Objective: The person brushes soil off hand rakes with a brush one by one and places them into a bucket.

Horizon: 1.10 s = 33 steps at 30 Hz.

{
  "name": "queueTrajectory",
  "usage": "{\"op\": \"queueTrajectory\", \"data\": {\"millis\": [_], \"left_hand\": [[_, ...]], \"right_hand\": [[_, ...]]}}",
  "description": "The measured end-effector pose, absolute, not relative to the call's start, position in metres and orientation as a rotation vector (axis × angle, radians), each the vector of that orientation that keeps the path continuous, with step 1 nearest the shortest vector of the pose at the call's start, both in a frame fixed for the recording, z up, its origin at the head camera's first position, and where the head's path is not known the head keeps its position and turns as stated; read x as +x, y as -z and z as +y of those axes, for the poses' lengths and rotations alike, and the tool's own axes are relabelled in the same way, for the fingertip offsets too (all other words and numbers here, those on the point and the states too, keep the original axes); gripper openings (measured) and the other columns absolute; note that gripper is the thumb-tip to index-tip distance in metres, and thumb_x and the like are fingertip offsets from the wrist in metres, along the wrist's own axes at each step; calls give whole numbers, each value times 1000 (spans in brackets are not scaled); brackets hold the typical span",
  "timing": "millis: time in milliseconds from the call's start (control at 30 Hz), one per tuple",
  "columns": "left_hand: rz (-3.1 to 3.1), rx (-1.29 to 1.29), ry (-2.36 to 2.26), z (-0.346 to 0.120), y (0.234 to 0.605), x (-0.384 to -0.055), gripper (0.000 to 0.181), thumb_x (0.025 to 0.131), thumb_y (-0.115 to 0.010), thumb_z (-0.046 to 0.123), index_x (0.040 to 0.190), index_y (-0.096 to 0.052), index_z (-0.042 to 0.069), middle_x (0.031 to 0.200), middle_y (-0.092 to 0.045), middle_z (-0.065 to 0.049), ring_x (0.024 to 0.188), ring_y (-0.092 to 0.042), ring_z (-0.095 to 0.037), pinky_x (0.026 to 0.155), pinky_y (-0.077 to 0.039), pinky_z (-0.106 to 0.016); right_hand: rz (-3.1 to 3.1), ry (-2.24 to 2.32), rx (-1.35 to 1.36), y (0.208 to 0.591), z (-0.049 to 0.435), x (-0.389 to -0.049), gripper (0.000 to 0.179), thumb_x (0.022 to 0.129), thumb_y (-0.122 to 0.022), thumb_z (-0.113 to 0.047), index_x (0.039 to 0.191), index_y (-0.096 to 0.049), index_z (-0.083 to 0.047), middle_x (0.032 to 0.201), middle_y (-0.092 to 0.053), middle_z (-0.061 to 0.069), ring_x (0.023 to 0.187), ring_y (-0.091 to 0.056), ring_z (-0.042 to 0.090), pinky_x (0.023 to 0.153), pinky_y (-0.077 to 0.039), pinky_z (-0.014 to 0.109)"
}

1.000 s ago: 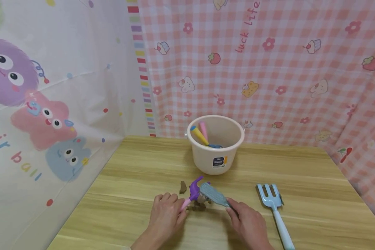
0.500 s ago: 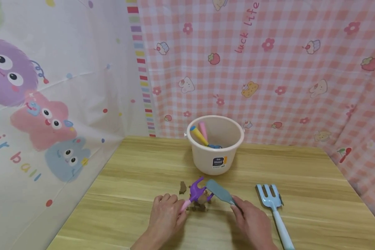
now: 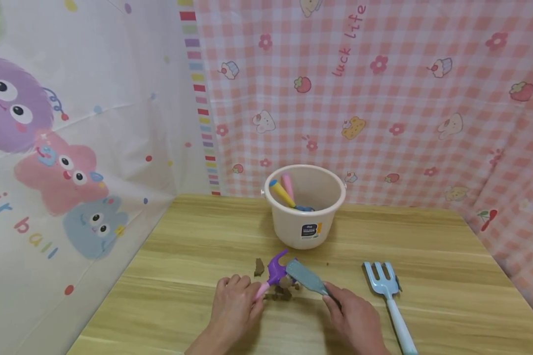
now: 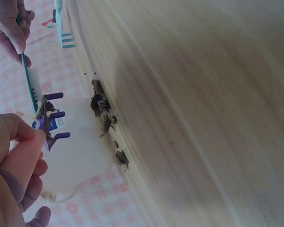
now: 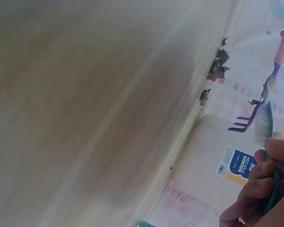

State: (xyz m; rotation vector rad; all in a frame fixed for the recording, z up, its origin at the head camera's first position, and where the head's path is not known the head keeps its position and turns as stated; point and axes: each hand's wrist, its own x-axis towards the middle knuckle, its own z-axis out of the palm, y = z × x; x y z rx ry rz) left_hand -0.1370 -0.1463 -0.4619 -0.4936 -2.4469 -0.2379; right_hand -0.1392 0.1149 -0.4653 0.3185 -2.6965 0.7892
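Note:
My left hand [image 3: 235,305] grips the pink handle of a small garden hand rake [image 3: 275,271] with a purple head, its tines held above the table in the left wrist view. Brown dirt [image 4: 43,108] clings to the rake's head. My right hand [image 3: 354,315] holds a blue-green scrubbing brush [image 3: 308,277] by its handle. The brush's white bristles [image 5: 261,124] face the rake and lie right against its head. Clumps of brown dirt [image 3: 283,293] lie on the table under the rake, and another clump [image 3: 259,267] sits a little farther left.
Behind the hands stands a cream bucket [image 3: 299,231] containing tools with a yellow handle [image 3: 283,194] and a pink handle [image 3: 287,185]. To the right, a light blue garden fork [image 3: 387,287] lies on the wooden table [image 3: 195,236]. Patterned cloths hang behind and at the left.
The brush lifted off to the right, then came back down and left onto the rake's head. A small crumb now shows on the table right of the rake. The left hand hardly moved.

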Motion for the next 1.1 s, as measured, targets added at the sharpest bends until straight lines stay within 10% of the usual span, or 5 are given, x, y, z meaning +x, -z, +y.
{"op": "queueTrajectory", "data": {"millis": [1100], "left_hand": [[-2482,-479,209,-146,462,-135,16,75,-77,21,89,-75,13,72,-57,5,71,-53,-13,76,-48,-41]], "right_hand": [[-2646,-716,330,469,121,-145,31,89,-73,-21,119,-72,-16,70,-57,-11,52,-41,6,46,-33,26]]}}
